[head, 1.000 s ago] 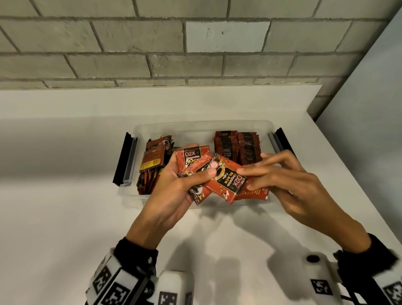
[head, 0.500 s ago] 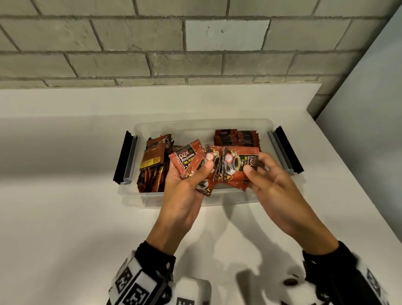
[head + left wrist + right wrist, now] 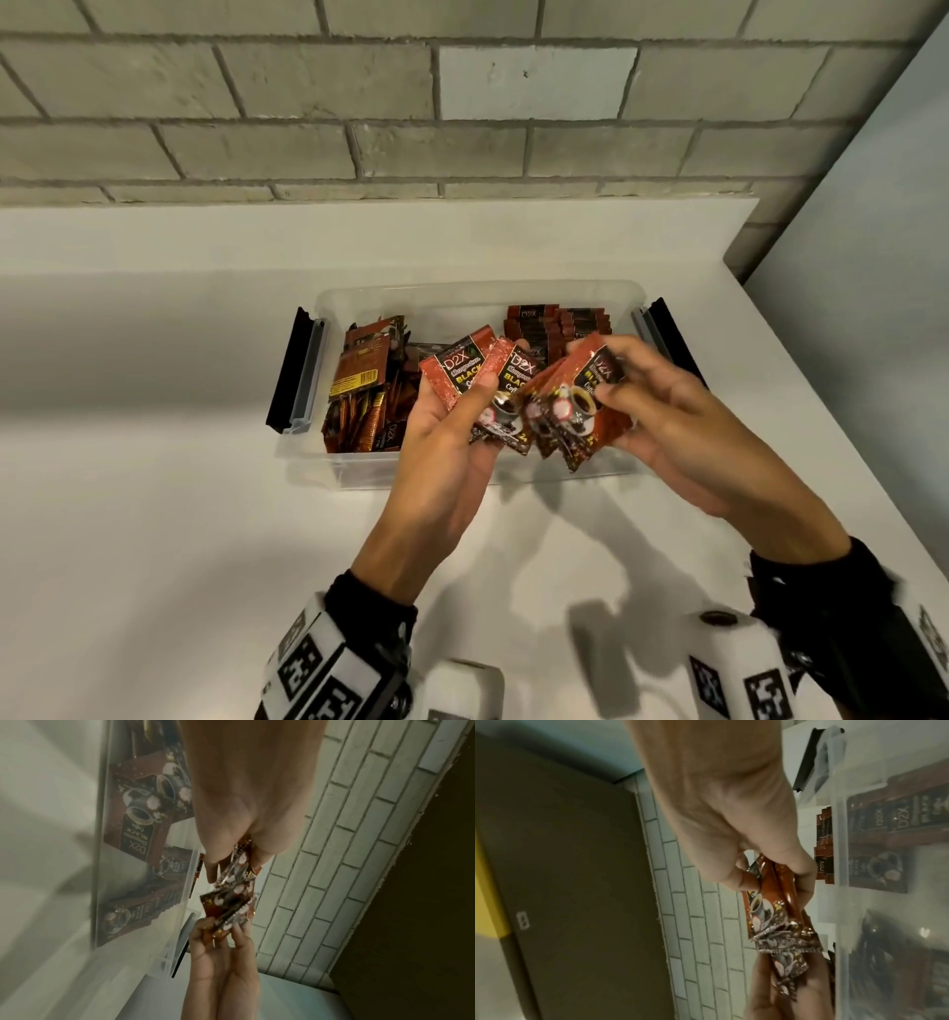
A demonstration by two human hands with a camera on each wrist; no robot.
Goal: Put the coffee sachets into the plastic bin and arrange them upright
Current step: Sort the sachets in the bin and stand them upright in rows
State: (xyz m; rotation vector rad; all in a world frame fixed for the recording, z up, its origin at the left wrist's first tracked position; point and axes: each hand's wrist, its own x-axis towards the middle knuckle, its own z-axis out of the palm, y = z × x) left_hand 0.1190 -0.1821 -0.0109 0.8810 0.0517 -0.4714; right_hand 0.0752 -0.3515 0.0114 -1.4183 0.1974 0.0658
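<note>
A clear plastic bin (image 3: 462,293) stands on the white table. Inside it, a tidy row of upright sachets (image 3: 560,324) fills the back right, and a jumbled pile of sachets (image 3: 364,395) leans at the left end. My left hand (image 3: 488,380) holds two red-brown coffee sachets (image 3: 462,375) fanned out over the bin's front, thumb on top. My right hand (image 3: 613,375) pinches a bunch of several sachets (image 3: 580,411) next to them. In the left wrist view the left hand's fingers (image 3: 213,862) clamp the sachets (image 3: 239,866). The right wrist view shows the right hand (image 3: 777,880) gripping its bunch of sachets (image 3: 767,906).
Black clip handles (image 3: 295,370) (image 3: 667,334) stick out from both ends of the bin. A grey brick wall (image 3: 462,128) rises behind the table (image 3: 154,514), and a pale panel (image 3: 873,257) bounds it on the right.
The single fan of sachets held between both hands has parted into two bunches. My right hand has drawn its bunch slightly right, and both bunches now stand more upright.
</note>
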